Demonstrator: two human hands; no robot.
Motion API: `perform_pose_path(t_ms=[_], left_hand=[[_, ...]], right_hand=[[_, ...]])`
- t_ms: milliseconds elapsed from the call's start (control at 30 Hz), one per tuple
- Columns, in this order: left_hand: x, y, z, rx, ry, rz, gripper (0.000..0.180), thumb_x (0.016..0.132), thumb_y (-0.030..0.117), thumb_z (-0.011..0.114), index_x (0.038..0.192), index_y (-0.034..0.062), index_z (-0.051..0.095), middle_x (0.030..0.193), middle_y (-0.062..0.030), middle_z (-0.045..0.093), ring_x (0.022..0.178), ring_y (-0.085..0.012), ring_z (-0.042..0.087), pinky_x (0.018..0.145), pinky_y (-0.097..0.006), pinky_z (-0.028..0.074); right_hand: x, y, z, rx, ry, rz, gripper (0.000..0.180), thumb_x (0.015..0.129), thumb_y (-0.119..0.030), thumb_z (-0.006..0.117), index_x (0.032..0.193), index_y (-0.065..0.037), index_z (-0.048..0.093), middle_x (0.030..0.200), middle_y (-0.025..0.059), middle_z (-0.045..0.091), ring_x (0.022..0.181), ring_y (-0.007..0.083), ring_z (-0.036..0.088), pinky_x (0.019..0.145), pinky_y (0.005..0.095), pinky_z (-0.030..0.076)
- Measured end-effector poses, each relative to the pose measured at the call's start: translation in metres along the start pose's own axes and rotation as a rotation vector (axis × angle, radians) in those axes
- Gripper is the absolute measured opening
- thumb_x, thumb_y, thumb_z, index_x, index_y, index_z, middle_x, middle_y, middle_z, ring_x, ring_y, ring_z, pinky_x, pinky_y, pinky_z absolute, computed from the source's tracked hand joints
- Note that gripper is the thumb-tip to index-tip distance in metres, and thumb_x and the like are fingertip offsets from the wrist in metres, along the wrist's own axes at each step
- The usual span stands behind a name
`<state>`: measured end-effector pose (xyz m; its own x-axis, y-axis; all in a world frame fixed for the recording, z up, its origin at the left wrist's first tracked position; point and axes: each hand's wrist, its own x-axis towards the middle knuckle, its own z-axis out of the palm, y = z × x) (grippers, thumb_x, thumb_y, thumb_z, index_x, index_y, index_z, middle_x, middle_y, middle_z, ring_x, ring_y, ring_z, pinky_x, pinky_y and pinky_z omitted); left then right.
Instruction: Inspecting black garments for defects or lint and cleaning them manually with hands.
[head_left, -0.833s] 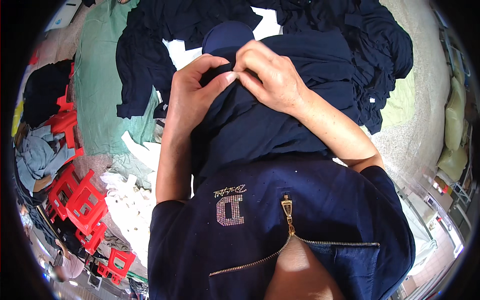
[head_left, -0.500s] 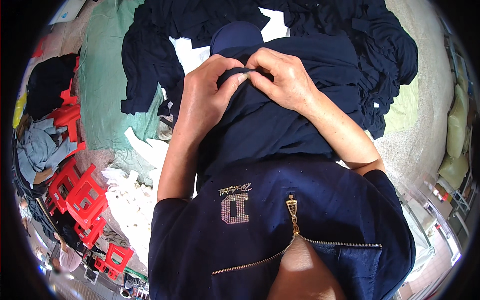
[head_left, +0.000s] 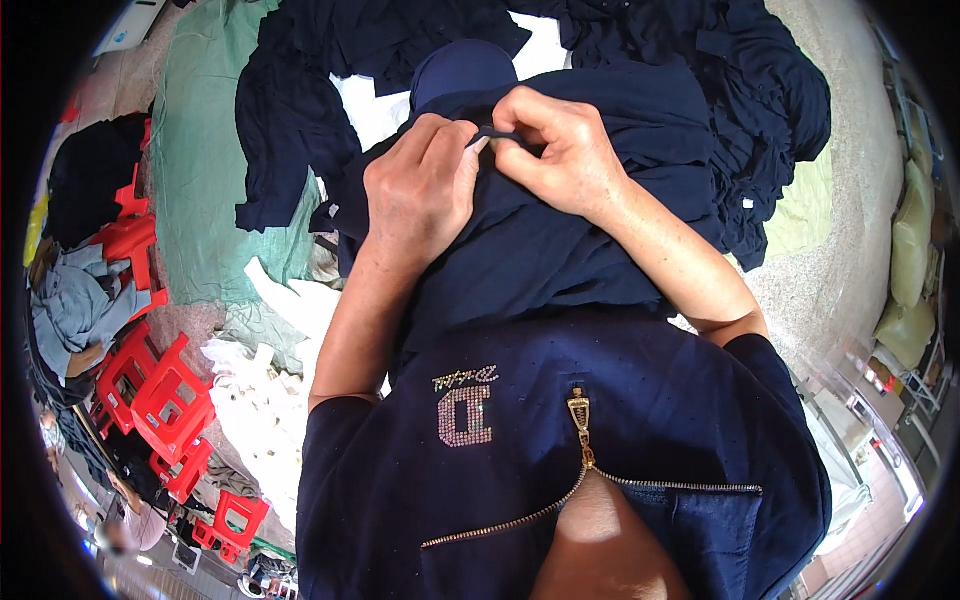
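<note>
A dark navy cloth garment (head_left: 560,255) lies bunched across my lap. At its upper part, my left hand (head_left: 418,185) and my right hand (head_left: 560,150) meet close together, thumbs against fingers, pinching a narrow folded edge. A short strip of that edge shows between the two pinches. The left hand's back faces up and hides most of its fingers. In the right hand, curled fingers press the edge against the thumb. Just beyond my hands is a smooth, rounded dark blue thing (head_left: 465,72), partly covered by the garment; its kind is unclear.
More dark garments (head_left: 765,90) lie heaped ahead and to the right, over white cloth (head_left: 375,108). Green sheeting (head_left: 205,160) covers floor at left. Red plastic stools (head_left: 170,395), some bearing clothes, stand left, near a white cloth pile (head_left: 260,400). Packed bags (head_left: 910,260) line the right side.
My left hand has rolled over, so its back now faces up and its thumb is more hidden. The right fingers have shifted slightly, still pinching the edge. The view has moved a little.
</note>
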<state>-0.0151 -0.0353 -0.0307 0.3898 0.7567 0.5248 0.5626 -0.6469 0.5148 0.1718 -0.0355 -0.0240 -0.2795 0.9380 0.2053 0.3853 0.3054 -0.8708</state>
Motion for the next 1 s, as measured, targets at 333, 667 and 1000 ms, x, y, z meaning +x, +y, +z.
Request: perform_pose_path(t_ms=[333,667,1000], left_hand=[[0.009,0.0,-0.012,0.175,0.049,-0.023,0.019,0.071,0.01,0.078,0.084,0.0105,0.063,0.078,-0.003,0.06,0.069,-0.0236,0.061,0.067,-0.035,0.044],[0.0,-0.003,-0.053,-0.433,-0.091,-0.385,0.015,0.077,-0.001,0.077,0.09,0.0011,0.069,0.081,-0.0038,0.065,0.08,-0.0162,0.061,0.074,-0.027,0.044],[-0.001,-0.007,-0.04,-0.968,0.04,-0.917,0.015,0.091,0.005,0.072,0.105,-0.0003,0.073,0.092,0.001,0.069,0.083,-0.0051,0.06,0.078,-0.018,0.047]], right_hand=[[0.002,0.004,0.002,-0.181,0.119,-0.17,0.009,0.082,-0.001,0.065,0.09,-0.004,0.062,0.08,0.009,0.065,0.065,0.0263,0.066,0.057,0.0336,0.053],[0.001,0.015,-0.018,-0.139,0.177,-0.465,0.019,0.079,0.01,0.064,0.093,-0.003,0.064,0.09,0.0085,0.067,0.071,0.0192,0.067,0.061,0.0276,0.054],[0.012,0.011,-0.011,-0.452,0.117,-0.243,0.022,0.084,-0.004,0.062,0.102,-0.013,0.067,0.119,0.0051,0.065,0.107,0.0223,0.061,0.097,0.0387,0.038]])
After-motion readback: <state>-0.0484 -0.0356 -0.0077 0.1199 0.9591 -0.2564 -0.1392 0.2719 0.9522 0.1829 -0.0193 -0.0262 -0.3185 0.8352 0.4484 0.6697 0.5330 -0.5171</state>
